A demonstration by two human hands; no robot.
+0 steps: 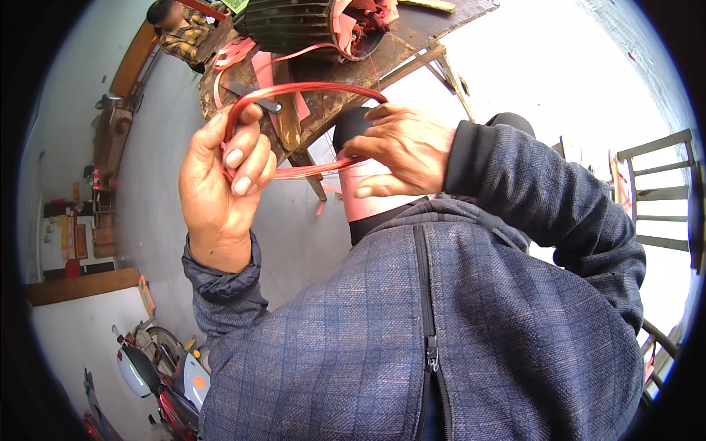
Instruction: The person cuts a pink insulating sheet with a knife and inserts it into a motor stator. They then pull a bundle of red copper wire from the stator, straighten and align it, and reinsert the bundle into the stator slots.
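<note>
With the left grip (pixel 220 165) wrapped around the red strand coil (pixel 316 87), steady it; let the right grip (pixel 404 143), its closure unclear, smooth the side opposite the left grip.

My red loop (pixel 309 87) looks smooth, glossy and plastic; my jacket (pixel 331 316) is matt woven cloth; the table (pixel 415 35) is rough wood.

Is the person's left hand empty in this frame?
No, the left hand is closed around the red loop, which runs across to the right hand.
</note>
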